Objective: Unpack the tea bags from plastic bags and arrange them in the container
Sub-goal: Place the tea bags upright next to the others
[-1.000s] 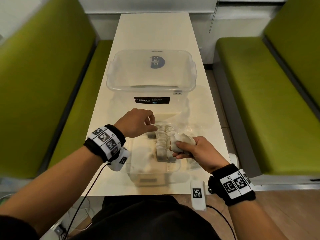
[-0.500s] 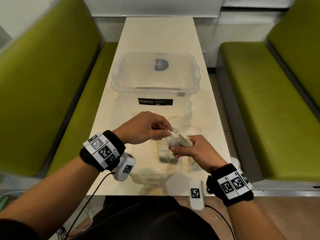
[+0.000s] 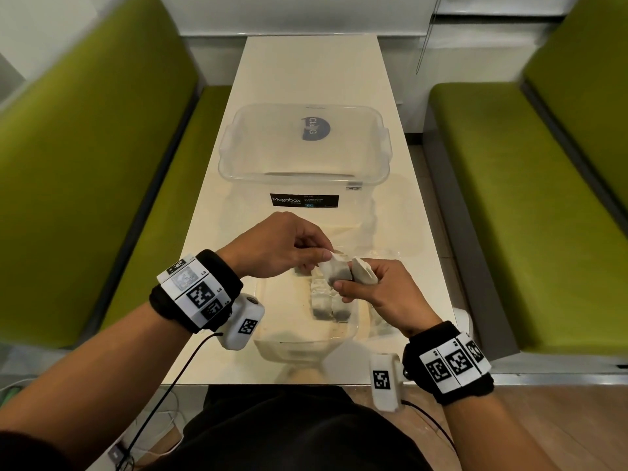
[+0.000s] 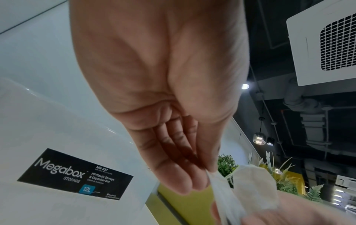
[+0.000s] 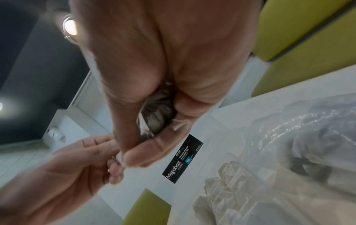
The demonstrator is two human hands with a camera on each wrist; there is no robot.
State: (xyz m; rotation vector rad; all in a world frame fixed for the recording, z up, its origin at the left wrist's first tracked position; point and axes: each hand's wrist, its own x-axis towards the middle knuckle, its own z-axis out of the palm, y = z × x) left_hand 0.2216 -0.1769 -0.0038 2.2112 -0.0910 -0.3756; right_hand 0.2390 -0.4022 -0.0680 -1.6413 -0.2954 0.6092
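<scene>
Over the small clear container point(image 3: 272, 345), my right hand point(image 3: 353, 283) grips a bunch of white tea bags point(image 3: 365, 273). My left hand point(image 3: 319, 254) pinches the top edge of one tea bag point(image 3: 336, 271) sticking out of that bunch. The left wrist view shows the pinching fingertips point(image 4: 210, 170) on its white paper edge point(image 4: 221, 191). In the right wrist view, dark tea bags point(image 5: 158, 117) lie inside my curled right hand. A row of tea bags point(image 3: 324, 300) stands in the small container under my hands.
The large clear Megabox storage box point(image 3: 302, 175) stands farther along the narrow white table point(image 3: 306, 69). A crumpled clear plastic bag point(image 5: 300, 134) holding more tea bags lies right of the small container. Green benches point(image 3: 85, 164) flank the table.
My left hand left the row of tea bags in the small container, moved right and now pinches a tea bag held by my right hand. Both hands rose slightly.
</scene>
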